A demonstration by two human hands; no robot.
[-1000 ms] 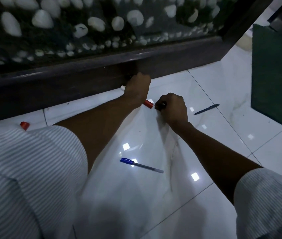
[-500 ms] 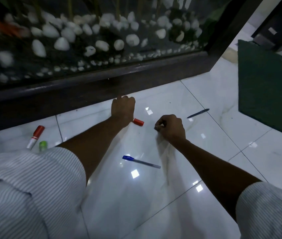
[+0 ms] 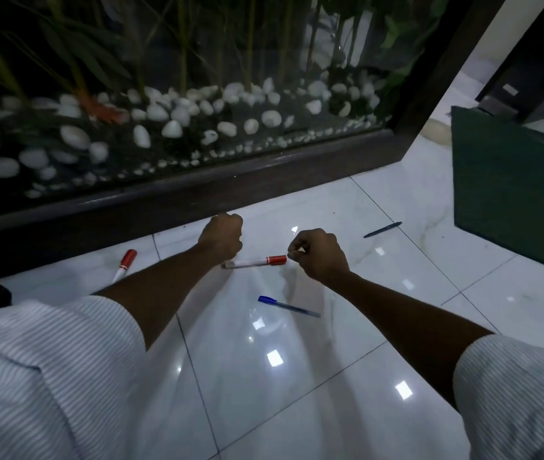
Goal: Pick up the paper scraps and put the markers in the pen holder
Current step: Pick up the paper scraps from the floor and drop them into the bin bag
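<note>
Lying on tile: 2 markers (image 3: 257, 261), 2 pens (image 3: 289, 306); both grips (image 3: 221, 237) clenched

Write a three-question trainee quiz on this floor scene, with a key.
1. True or false: the marker between the hands lies on the floor.
2. How many red-capped markers show? A) one B) two C) four
3. Fill in: the pen nearest the person has a ____ cap.

Key: 1 true; 2 B, counting the second marker by the left arm; 3 blue.
</note>
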